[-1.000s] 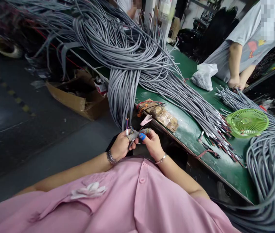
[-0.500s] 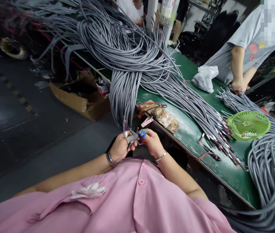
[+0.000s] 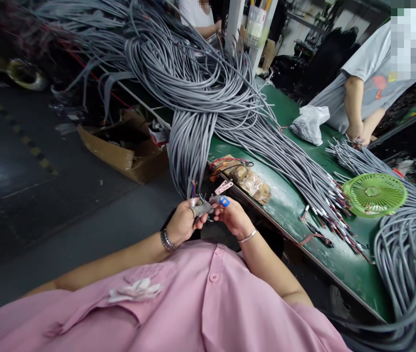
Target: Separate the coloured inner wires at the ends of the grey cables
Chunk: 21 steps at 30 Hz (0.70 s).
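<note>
Grey cable end (image 3: 201,209): likely light, pliant; hold by jacket. Left hand (image 3: 181,224) grip wraps it, right hand (image 3: 234,218) pinches fragile cores (image 3: 193,188).

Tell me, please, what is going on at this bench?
A person in a pink shirt grips a grey cable end in the left hand, coloured wires poking up, while the right hand, one fingertip capped in blue, pinches at its tip. Grey cables and a green fan lie on the green table. Across it, another person's hands handle cable ends.
</note>
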{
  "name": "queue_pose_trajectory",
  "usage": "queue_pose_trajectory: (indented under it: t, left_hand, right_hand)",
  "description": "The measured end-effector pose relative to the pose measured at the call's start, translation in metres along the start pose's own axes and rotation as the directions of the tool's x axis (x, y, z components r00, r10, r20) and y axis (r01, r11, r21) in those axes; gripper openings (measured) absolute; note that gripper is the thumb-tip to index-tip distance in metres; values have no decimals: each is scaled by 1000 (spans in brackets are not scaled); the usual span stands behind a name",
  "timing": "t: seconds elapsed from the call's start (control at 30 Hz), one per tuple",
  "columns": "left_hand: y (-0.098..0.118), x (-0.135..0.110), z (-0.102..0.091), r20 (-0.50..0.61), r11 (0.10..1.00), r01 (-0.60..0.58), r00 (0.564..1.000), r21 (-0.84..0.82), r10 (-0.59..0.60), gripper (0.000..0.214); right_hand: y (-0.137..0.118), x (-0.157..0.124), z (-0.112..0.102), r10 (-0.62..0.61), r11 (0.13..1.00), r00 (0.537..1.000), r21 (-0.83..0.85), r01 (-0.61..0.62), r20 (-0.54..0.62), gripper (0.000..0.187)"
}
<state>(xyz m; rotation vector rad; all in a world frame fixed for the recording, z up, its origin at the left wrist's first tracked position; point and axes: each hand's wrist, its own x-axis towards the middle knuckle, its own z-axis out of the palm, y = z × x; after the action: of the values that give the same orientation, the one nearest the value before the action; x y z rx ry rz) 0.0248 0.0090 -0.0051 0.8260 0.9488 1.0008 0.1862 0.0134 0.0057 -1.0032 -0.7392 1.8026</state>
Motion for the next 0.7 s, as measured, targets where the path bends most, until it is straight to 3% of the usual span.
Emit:
queue_pose_trajectory:
  t: [0.4, 0.7]
  left_hand:
    - [-2, -4, 2, -26, 997, 39, 999, 67, -38, 20]
    - [-1, -6, 3, -27, 997, 20, 999, 69, -18, 21]
  right_hand:
    - [7, 0, 13, -142, 989, 976, -65, 133, -167, 25]
    - [4, 0, 16, -96, 995, 981, -57, 87, -171, 26]
